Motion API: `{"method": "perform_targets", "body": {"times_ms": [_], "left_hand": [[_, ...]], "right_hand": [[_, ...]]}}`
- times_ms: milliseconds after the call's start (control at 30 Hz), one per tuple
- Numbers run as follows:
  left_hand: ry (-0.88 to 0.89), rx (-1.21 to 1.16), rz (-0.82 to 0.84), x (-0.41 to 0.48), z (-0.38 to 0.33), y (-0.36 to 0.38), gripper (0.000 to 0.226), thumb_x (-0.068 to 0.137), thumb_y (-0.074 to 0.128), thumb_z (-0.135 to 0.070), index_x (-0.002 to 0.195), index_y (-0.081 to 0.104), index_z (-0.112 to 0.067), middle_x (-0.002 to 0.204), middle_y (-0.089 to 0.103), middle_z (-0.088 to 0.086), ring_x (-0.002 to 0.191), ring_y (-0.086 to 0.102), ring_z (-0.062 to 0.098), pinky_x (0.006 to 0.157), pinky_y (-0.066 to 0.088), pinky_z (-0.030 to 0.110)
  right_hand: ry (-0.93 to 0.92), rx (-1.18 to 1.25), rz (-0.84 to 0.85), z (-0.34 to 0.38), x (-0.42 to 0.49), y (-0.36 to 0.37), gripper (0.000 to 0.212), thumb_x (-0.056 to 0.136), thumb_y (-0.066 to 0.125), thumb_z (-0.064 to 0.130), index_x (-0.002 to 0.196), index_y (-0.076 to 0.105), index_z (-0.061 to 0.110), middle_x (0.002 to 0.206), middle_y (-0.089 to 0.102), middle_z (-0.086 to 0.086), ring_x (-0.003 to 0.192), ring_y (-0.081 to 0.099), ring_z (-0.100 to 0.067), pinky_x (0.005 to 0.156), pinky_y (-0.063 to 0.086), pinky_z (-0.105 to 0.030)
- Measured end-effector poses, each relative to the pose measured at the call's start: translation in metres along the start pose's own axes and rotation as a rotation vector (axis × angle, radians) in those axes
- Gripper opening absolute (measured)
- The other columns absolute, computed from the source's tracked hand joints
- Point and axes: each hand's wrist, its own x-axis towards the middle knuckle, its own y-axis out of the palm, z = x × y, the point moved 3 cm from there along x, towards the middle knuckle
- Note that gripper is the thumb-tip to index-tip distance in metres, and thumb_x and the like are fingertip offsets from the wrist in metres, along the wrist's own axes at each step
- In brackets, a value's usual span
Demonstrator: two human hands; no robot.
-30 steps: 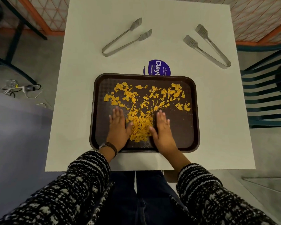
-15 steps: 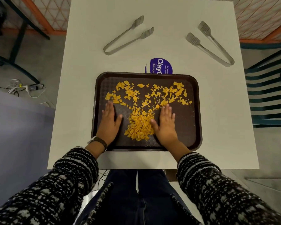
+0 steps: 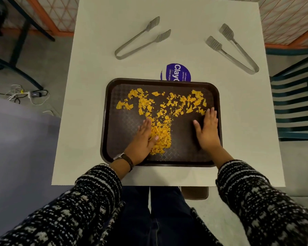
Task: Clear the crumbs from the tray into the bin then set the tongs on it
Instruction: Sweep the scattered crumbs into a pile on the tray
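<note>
Flanking crumbs (image 3: 160, 132) (tray-bound (image 3: 114, 139)): flat hands (image 3: 143, 141)

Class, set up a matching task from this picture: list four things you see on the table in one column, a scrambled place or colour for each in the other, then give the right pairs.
Things:
1. crumbs
2. sticker
3. left tongs
4. right hand

Descriptions:
A. purple, partly hidden behind the tray's far edge
B. flat on the tray, near its right rim
C. yellow, scattered over the tray
D. grey metal, lying on the white table beyond the tray

Pairs: 1-C, 2-A, 3-D, 4-B
</note>
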Motion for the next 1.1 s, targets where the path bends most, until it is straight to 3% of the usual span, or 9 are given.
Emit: {"method": "perform_targets", "body": {"times_ms": [167,300,400,533,667,800,967,1100], "left_hand": [[-0.058,-0.009,-0.188,0.001,0.02,-0.032,0.069,0.096,0.032,-0.04,0.147,-0.007,-0.018,0.157,-0.008,0.002,0.14,-0.014,0.015,0.114,-0.004,0.036],[-0.158,0.043,-0.334,0.013,0.045,-0.061,0.069,0.096,0.037,-0.036,0.147,-0.004,-0.015,0.157,-0.007,0.006,0.144,-0.009,0.022,0.114,-0.003,0.034],[-0.194,0.053,-0.329,0.025,0.056,-0.068,0.071,0.095,0.038,-0.038,0.148,-0.003,-0.013,0.158,-0.008,0.007,0.145,-0.008,0.023,0.115,-0.002,0.034],[-0.209,0.138,-0.299,0.037,0.049,-0.061,0.072,0.096,0.036,-0.039,0.147,-0.005,-0.006,0.157,-0.007,0.012,0.145,-0.011,0.024,0.117,-0.008,0.039],[-0.068,0.123,-0.172,0.03,0.024,-0.03,0.072,0.096,0.033,-0.042,0.146,-0.01,-0.013,0.156,-0.012,0.007,0.139,-0.019,0.016,0.113,-0.015,0.036],[0.01,0.009,-0.044,0.013,0.003,-0.007,0.069,0.096,0.033,-0.038,0.146,-0.012,-0.02,0.15,-0.019,-0.006,0.132,-0.023,0.011,0.11,-0.011,0.036],[-0.031,-0.019,-0.185,0.018,0.014,-0.036,0.07,0.096,0.034,-0.038,0.146,-0.009,-0.018,0.156,-0.012,0.0,0.135,-0.019,0.009,0.11,-0.008,0.03],[-0.137,0.07,-0.291,0.035,0.039,-0.07,0.071,0.096,0.036,-0.036,0.146,-0.006,-0.009,0.157,-0.008,0.009,0.143,-0.012,0.019,0.114,-0.007,0.033]], "right_hand": [[0.047,-0.015,0.015,0.023,0.006,0.018,0.076,0.096,0.032,0.047,0.148,-0.003,0.004,0.158,-0.007,-0.013,0.145,-0.011,-0.025,0.119,-0.008,-0.04],[-0.197,0.153,0.154,0.067,-0.027,0.037,0.074,0.096,0.038,0.043,0.149,-0.005,0.015,0.159,-0.007,-0.003,0.137,-0.019,-0.013,0.114,-0.008,-0.034],[-0.262,0.254,0.189,0.073,-0.037,0.039,0.072,0.095,0.038,0.044,0.149,-0.003,0.02,0.159,-0.005,0.003,0.139,-0.015,-0.012,0.115,-0.003,-0.033],[-0.162,0.153,0.008,0.043,-0.011,0.018,0.07,0.096,0.038,0.04,0.15,0.002,0.012,0.159,-0.002,-0.003,0.145,-0.009,-0.017,0.118,-0.005,-0.034],[0.002,0.05,-0.057,0.01,0.009,0.005,0.071,0.097,0.035,0.042,0.148,0.005,0.004,0.159,0.0,-0.013,0.146,-0.007,-0.024,0.119,-0.005,-0.039],[0.048,-0.026,-0.031,0.02,0.005,0.021,0.074,0.096,0.032,0.047,0.148,0.004,0.002,0.158,-0.002,-0.016,0.146,-0.008,-0.027,0.118,-0.007,-0.041],[-0.157,0.025,0.101,0.067,-0.018,0.051,0.076,0.094,0.028,0.052,0.149,-0.001,0.008,0.158,-0.008,-0.009,0.145,-0.014,-0.021,0.117,-0.011,-0.037],[-0.251,0.285,0.237,0.088,-0.036,0.048,0.067,0.096,0.034,0.045,0.149,0.001,0.021,0.158,0.0,0.004,0.137,-0.015,-0.01,0.114,-0.003,-0.035]]}}
